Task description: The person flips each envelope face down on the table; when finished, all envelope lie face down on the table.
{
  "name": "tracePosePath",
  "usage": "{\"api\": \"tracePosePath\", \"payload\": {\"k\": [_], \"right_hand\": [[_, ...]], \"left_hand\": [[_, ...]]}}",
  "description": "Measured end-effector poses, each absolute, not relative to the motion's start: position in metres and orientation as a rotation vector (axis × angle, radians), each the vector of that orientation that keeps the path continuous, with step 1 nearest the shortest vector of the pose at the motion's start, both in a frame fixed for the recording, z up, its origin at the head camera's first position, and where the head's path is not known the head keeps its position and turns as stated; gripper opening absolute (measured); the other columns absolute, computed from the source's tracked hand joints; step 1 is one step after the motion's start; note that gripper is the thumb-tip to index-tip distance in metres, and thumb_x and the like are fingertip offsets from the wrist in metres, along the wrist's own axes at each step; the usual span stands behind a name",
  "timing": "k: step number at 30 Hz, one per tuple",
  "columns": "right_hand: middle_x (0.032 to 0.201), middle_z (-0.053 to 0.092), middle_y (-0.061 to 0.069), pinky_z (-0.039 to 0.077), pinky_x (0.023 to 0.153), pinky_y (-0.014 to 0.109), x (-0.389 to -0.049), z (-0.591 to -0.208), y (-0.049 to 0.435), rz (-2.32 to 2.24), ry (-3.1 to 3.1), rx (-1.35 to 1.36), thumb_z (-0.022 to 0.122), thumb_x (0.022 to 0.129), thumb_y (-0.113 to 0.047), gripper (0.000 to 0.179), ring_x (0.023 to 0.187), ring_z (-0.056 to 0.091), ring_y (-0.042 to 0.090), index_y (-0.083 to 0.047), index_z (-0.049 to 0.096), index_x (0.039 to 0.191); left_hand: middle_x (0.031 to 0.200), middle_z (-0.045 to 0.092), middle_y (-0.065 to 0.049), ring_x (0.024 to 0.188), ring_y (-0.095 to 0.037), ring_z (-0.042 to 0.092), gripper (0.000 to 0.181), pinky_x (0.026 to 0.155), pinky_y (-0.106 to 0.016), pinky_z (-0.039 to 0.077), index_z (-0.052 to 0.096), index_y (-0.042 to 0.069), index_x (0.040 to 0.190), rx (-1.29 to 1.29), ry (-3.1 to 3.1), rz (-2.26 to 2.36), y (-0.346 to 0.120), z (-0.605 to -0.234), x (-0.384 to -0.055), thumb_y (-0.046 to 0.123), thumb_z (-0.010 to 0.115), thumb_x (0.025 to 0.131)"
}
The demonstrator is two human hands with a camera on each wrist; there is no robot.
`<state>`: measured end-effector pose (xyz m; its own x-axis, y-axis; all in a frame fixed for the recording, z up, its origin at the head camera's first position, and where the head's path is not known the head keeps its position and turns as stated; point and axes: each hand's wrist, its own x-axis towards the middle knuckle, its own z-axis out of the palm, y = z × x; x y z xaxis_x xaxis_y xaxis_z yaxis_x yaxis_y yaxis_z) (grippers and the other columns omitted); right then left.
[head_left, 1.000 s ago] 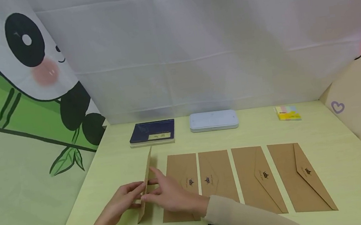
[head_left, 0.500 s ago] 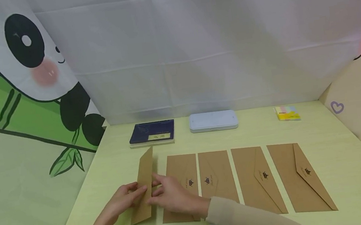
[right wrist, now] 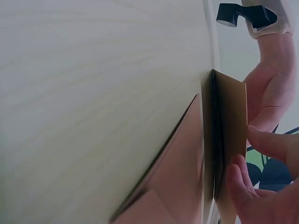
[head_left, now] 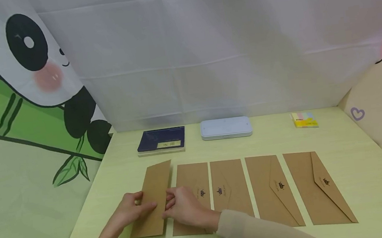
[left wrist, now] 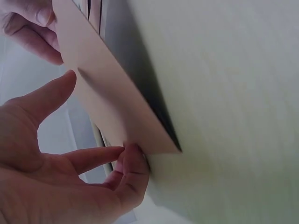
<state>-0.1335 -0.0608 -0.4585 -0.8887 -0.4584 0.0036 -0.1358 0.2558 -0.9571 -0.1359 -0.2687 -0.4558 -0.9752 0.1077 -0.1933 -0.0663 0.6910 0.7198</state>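
A plain brown paper envelope (head_left: 151, 202) is tilted over the left side of the table, its right long edge raised. At that edge my right hand (head_left: 187, 207) pinches it between thumb and fingers. My left hand (head_left: 127, 212) holds the opposite edge, thumb on the upper face and fingertips at the edge. The left wrist view shows those curled fingers (left wrist: 134, 170) at the envelope's lower border. To the right lie several kraft envelopes in a row, from the nearest envelope (head_left: 192, 177) to the far right envelope (head_left: 304, 184), with pointed flaps and black crown prints.
Along the back of the table (head_left: 370, 169) are a dark blue notebook (head_left: 159, 138), a pale grey-blue case (head_left: 225, 127) and a yellow sticky-note pack (head_left: 305, 119). Behind them hangs a white cloth (head_left: 205, 54). A printed panda panel (head_left: 34, 113) borders the left.
The held envelope has swung from nearly upright to a low tilt, its lower edge moving left and its face turning upward. Both hands keep hold; the envelopes in the row have not moved.
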Motion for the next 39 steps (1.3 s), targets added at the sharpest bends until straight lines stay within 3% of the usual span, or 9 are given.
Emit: {"api": "tracePosePath", "payload": {"k": [9,14,18,28,39], "right_hand": [[0.078,0.063,0.003,0.049,0.062,0.019,-0.136,-0.464,-0.062,-1.622,2.292,-0.573,0.084,0.065,0.005,0.057,0.066,0.062,0.005,0.013,0.059,0.115],[0.076,0.059,0.003,0.049,0.058,0.019,-0.136,-0.466,-0.062,-1.604,2.299,-0.556,0.085,0.062,0.007,0.037,0.061,0.061,0.002,0.006,0.062,0.092],[0.07,0.058,0.001,0.047,0.053,0.02,-0.137,-0.465,-0.063,-1.545,2.327,-0.544,0.086,0.061,0.006,0.033,0.057,0.059,0.002,0.001,0.057,0.077],[0.057,0.048,-0.005,0.033,0.043,0.024,-0.137,-0.461,-0.068,-1.305,2.481,-0.476,0.089,0.061,-0.005,0.036,0.049,0.041,0.007,-0.009,0.053,0.065],[0.056,0.049,-0.003,0.035,0.041,0.024,-0.137,-0.459,-0.071,-1.183,2.564,-0.512,0.09,0.056,-0.004,0.039,0.047,0.041,0.009,-0.008,0.052,0.062]], "left_hand": [[0.123,0.048,-0.039,0.116,-0.045,0.048,0.073,0.089,-0.053,0.043,0.046,-0.026,0.121,0.052,2.738,1.121,-0.273,-0.455,-0.133,0.019,0.082,0.075],[0.123,0.046,-0.04,0.101,-0.039,0.056,0.076,0.076,-0.044,0.05,0.047,-0.022,0.123,-0.009,2.753,1.08,-0.275,-0.456,-0.134,0.016,0.085,0.07],[0.119,0.048,-0.035,0.091,-0.031,0.058,0.077,0.07,-0.039,0.051,0.048,-0.019,0.125,-0.054,2.76,1.041,-0.276,-0.456,-0.134,0.016,0.087,0.068],[0.103,0.052,-0.022,0.078,-0.023,0.056,0.076,0.059,-0.032,0.048,0.05,-0.016,0.126,-0.055,2.78,0.994,-0.279,-0.459,-0.133,0.008,0.087,0.064],[0.095,0.051,-0.016,0.078,-0.022,0.052,0.075,0.059,-0.031,0.044,0.054,-0.014,0.124,0.0,2.844,0.876,-0.281,-0.459,-0.135,0.008,0.089,0.06]]}}
